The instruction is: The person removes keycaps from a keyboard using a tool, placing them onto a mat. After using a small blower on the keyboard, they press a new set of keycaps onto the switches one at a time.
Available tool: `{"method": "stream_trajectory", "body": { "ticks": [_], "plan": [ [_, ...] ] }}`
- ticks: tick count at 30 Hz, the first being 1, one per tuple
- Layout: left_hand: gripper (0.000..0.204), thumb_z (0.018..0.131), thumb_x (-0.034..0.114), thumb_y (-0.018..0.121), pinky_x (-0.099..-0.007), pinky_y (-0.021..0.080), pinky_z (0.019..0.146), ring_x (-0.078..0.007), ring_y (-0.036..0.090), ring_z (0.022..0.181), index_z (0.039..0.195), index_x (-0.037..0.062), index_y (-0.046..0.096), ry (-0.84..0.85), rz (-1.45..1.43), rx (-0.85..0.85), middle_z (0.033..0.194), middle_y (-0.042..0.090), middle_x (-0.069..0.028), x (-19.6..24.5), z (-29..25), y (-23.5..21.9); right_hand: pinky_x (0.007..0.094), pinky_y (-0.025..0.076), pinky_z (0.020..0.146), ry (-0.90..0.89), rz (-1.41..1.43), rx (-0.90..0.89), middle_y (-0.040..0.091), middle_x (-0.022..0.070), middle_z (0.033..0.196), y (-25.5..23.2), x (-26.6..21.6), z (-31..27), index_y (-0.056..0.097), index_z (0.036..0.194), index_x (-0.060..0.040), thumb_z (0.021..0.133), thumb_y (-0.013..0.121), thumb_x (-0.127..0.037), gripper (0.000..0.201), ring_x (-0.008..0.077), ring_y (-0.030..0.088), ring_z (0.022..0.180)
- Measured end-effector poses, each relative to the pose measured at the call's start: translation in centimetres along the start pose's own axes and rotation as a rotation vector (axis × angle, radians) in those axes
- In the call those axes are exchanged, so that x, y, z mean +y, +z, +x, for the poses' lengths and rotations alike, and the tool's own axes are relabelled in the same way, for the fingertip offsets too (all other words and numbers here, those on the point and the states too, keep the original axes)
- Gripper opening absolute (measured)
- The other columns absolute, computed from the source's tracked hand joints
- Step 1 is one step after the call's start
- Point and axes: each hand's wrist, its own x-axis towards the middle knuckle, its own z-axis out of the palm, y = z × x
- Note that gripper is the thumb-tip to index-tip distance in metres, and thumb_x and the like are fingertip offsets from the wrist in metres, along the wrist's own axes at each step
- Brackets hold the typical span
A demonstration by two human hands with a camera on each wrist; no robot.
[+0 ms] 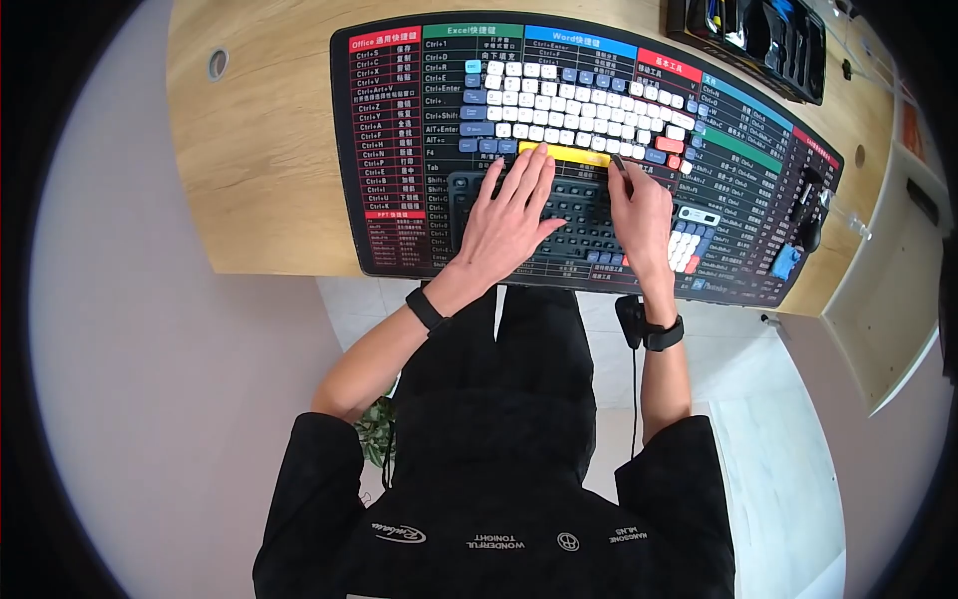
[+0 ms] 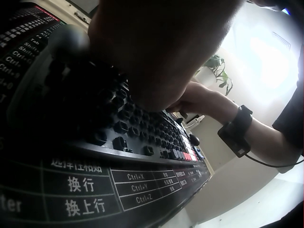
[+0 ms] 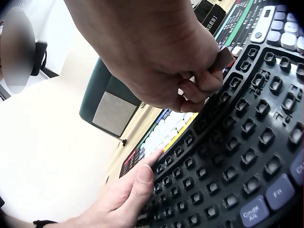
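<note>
Here, left hand [image 1: 504, 218], fingers straight, touches left end of yellow strip [image 1: 577, 155]; right hand [image 1: 642, 212] pinches small dark piece [image 1: 618, 162] beside right end. Strip runs left-right, between keycaps [image 1: 559, 105] and mostly bare keyboard [image 1: 576, 228], on hands' far side; neither clearly nearer.

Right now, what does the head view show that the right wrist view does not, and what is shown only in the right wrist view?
Only the head view: the leafy plant and the blue item.

Only the right wrist view: the dark green panel, and readable lettering on the Fn key.

Both: the left hand, the right hand holding a small dark piece, the keyboard base, the yellow strip and white keycaps.
</note>
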Motion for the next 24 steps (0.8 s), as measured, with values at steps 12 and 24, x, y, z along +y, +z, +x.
{"method": "stream_trajectory", "body": {
  "ticks": [12, 24],
  "plan": [
    [0.068, 0.09, 0.029, 0.076, -0.0456, 0.036, 0.118, -0.0307, 0.043, 0.145, 0.144, -0.003, 0.052, 0.127, -0.105, 0.061, 0.157, 0.046, -0.0161, 0.8, -2.8, -0.7, 0.0298, 0.043, 0.063, 0.116, 0.337, 0.172, 0.062, 0.0057, 0.077, -3.9, 0.7, -6.0, 0.065, 0.093, 0.0011, 0.111, 0.047, -0.02, 0.033, 0.0096, 0.054, 0.071],
    [0.031, 0.091, 0.015, 0.074, -0.0398, 0.054, 0.073, -0.0318, 0.067, 0.087, 0.115, 0.0001, 0.059, 0.179, -0.416, -0.007, 0.098, 0.059, -0.0137, 5.6, -3.4, 4.4, 0.0286, 0.051, 0.066, 0.223, 0.414, 0.336, 0.071, 0.0071, 0.085, 1.0, 2.4, -18.2, 0.07, 0.117, 0.0029, 0.111, 0.047, -0.012, 0.028, 0.0125, 0.065, 0.074]
  ]
}}
